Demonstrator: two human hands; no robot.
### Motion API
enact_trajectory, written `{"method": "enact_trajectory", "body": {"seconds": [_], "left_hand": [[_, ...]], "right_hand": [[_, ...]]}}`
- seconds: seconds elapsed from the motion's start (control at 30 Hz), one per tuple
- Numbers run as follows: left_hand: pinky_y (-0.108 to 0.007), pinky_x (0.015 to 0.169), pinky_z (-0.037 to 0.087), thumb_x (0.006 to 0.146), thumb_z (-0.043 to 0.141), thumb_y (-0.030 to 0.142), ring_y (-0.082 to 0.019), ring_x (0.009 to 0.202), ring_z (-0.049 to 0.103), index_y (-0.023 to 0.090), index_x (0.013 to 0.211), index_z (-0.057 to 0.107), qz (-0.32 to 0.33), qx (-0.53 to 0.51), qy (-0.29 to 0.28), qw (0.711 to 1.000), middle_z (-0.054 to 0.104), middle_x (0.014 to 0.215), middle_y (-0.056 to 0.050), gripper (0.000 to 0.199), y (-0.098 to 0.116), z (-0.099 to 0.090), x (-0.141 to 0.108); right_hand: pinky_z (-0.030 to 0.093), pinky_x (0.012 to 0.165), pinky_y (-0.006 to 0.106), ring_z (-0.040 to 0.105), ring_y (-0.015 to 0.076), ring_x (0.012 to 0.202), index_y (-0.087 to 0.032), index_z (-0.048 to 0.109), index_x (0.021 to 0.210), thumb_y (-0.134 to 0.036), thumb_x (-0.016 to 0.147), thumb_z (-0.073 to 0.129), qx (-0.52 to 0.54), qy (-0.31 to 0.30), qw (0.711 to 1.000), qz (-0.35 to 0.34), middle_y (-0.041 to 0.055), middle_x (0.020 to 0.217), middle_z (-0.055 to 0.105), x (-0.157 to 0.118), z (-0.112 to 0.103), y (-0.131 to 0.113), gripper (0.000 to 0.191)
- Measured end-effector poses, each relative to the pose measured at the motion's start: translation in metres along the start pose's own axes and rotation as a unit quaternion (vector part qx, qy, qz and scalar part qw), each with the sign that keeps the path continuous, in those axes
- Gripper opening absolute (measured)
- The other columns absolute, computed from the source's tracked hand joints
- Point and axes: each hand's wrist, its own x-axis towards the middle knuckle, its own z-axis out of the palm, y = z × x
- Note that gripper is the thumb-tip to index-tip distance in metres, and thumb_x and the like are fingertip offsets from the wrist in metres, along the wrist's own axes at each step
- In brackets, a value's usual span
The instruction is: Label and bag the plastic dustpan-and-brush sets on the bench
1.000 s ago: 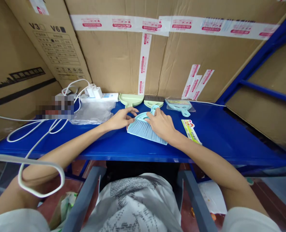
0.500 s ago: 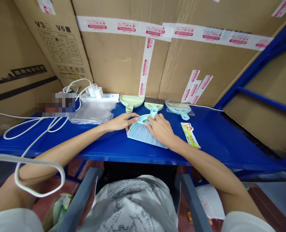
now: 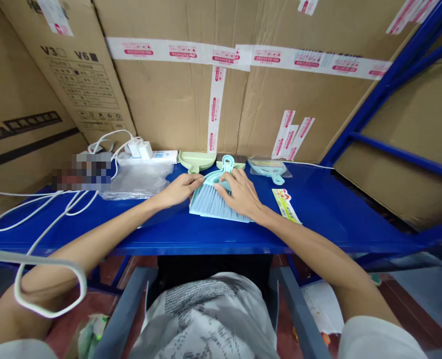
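Note:
A light blue hand brush (image 3: pixel 221 201) lies against a matching dustpan (image 3: pixel 194 211), whose edges show around the bristles. Its ringed handle end (image 3: pixel 227 162) points away from me. My left hand (image 3: pixel 183 189) grips the left edge of the set, thumb on top and fingers partly hidden underneath. Across the right side of the brush, my right hand (image 3: pixel 239 193) is closed with its thumb on the brush head and fingers curled near the handle. Part of the brush head is covered by that hand.
Along the back lie a green dustpan (image 3: pixel 197 160), a green brush (image 3: pixel 239 164) and a bagged blue set (image 3: pixel 269 170). Clear plastic bags (image 3: pixel 136 178), white cables (image 3: pixel 37 199) and a power strip (image 3: pixel 164 157) are left. A printed card (image 3: pixel 286 205) lies right on the blue table (image 3: pixel 333 219).
My view has shifted slightly, so the surroundings appear further left. Both hands keep hold of the brush and dustpan set, which looks a little more tilted up toward me.

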Motion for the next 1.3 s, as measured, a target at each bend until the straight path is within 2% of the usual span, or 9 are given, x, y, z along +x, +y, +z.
{"method": "enact_trajectory", "body": {"seconds": [0.17, 0.3, 0.43, 0.53, 0.63, 0.77, 1.0, 1.17, 1.3], "left_hand": [[-0.028, 0.057, 0.038, 0.102, 0.045, 0.042, -0.015, 0.057, 0.052, 0.02, 0.073, 0.053, 0.061, 0.151, 0.087, 0.983, 0.054, 0.061, 0.0, 0.037, -0.002, 0.001, 0.001], [-0.027, 0.05, 0.031, 0.1, 0.045, 0.03, -0.014, 0.046, 0.046, 0.022, 0.069, 0.048, -0.003, 0.154, 0.133, 0.979, 0.047, 0.054, 0.003, 0.033, -0.004, -0.003, 0.004], [-0.027, 0.051, 0.028, 0.1, 0.048, 0.025, -0.014, 0.051, 0.042, 0.022, 0.065, 0.045, 0.018, 0.123, 0.27, 0.955, 0.043, 0.056, 0.003, 0.035, -0.006, -0.026, 0.009], [-0.029, 0.055, 0.026, 0.101, 0.051, 0.024, -0.014, 0.057, 0.038, 0.022, 0.065, 0.041, 0.073, 0.098, 0.41, 0.904, 0.038, 0.06, 0.003, 0.038, -0.013, -0.052, 0.012], [-0.031, 0.057, 0.023, 0.101, 0.052, 0.027, -0.015, 0.059, 0.031, 0.023, 0.065, 0.035, 0.099, 0.06, 0.482, 0.868, 0.031, 0.063, 0.004, 0.04, -0.022, -0.071, 0.016], [-0.032, 0.06, 0.022, 0.1, 0.052, 0.031, -0.016, 0.061, 0.029, 0.023, 0.066, 0.035, 0.1, 0.045, 0.47, 0.876, 0.031, 0.064, 0.003, 0.038, -0.027, -0.069, 0.017], [-0.032, 0.061, 0.026, 0.101, 0.049, 0.032, -0.015, 0.062, 0.037, 0.021, 0.067, 0.044, 0.07, 0.107, 0.408, 0.904, 0.039, 0.063, 0.002, 0.036, -0.016, -0.044, 0.012], [-0.032, 0.063, 0.031, 0.101, 0.049, 0.034, -0.016, 0.065, 0.046, 0.02, 0.074, 0.056, 0.054, 0.12, 0.413, 0.901, 0.052, 0.067, 0.0, 0.031, -0.017, -0.044, 0.012], [-0.032, 0.075, 0.045, 0.101, 0.05, 0.037, -0.021, 0.083, 0.062, 0.019, 0.091, 0.067, 0.052, 0.129, 0.41, 0.901, 0.071, 0.089, -0.005, 0.027, -0.022, -0.047, 0.013]], "right_hand": [[0.046, 0.09, 0.041, 0.058, 0.0256, 0.098, -0.023, 0.06, 0.098, -0.055, 0.11, 0.048, 0.15, 0.037, 0.988, 0.002, 0.0058, 0.098, 0.064, 0.004, -0.004, 0.002, 0.037], [0.046, 0.082, 0.037, 0.06, 0.0227, 0.089, -0.025, 0.054, 0.092, -0.061, 0.112, 0.036, 0.288, 0.1, 0.952, 0.02, 0.0033, 0.092, 0.061, 0.009, -0.025, 0.008, 0.045], [0.045, 0.08, 0.037, 0.059, 0.0229, 0.087, -0.025, 0.06, 0.094, -0.064, 0.111, 0.039, 0.252, 0.166, 0.953, 0.032, 0.0034, 0.089, 0.06, 0.016, -0.052, 0.029, 0.047], [0.045, 0.085, 0.04, 0.058, 0.0246, 0.089, -0.024, 0.067, 0.096, -0.062, 0.109, 0.046, 0.116, 0.107, 0.987, 0.016, 0.0051, 0.089, 0.062, 0.016, -0.052, 0.04, 0.045], [0.047, 0.091, 0.043, 0.058, 0.0302, 0.104, -0.022, 0.075, 0.106, -0.054, 0.108, 0.052, -0.03, -0.035, 0.999, -0.004, 0.011, 0.101, 0.068, 0.011, -0.03, 0.033, 0.04], [0.05, 0.092, 0.043, 0.058, 0.0345, 0.118, -0.02, 0.078, 0.122, -0.048, 0.111, 0.047, -0.134, -0.146, 0.98, 0.003, 0.0173, 0.114, 0.07, 0.002, -0.006, 0.011, 0.042], [0.052, 0.086, 0.045, 0.064, 0.0384, 0.116, -0.024, 0.073, 0.135, -0.063, 0.111, 0.034, -0.166, -0.221, 0.957, 0.09, 0.0204, 0.119, 0.072, -0.003, -0.016, -0.013, 0.06], [0.051, 0.088, 0.046, 0.06, 0.0402, 0.12, -0.027, 0.072, 0.135, -0.072, 0.109, 0.024, -0.147, -0.2, 0.961, 0.125, 0.0214, 0.12, 0.07, -0.005, -0.008, -0.014, 0.071], [0.049, 0.088, 0.044, 0.057, 0.0367, 0.117, -0.028, 0.071, 0.132, -0.067, 0.111, 0.027, -0.123, -0.174, 0.97, 0.115, 0.0176, 0.114, 0.068, -0.008, 0.001, -0.009, 0.063]]}}
